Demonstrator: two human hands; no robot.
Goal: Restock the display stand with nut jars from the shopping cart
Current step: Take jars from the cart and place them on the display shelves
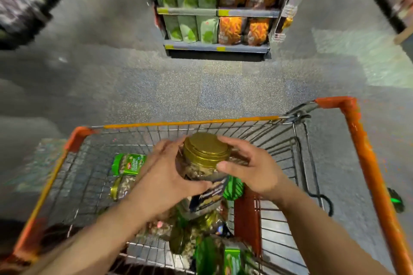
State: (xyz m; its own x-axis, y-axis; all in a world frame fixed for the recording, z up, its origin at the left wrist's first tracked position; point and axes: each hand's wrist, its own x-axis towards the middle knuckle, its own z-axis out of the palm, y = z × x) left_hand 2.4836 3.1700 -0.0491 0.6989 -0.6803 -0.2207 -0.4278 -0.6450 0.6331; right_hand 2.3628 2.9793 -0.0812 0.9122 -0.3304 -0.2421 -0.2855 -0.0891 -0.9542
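You see a clear glossy jar (202, 173) with a shiny gold metal-look lid (206, 148), a wire metal cart (143, 138) with orange plastic trim, and a matt speckled floor (178, 87).

Dim store light; pale glare patches on floor (357, 56); motion blur throughout, wide-angle bending at edges
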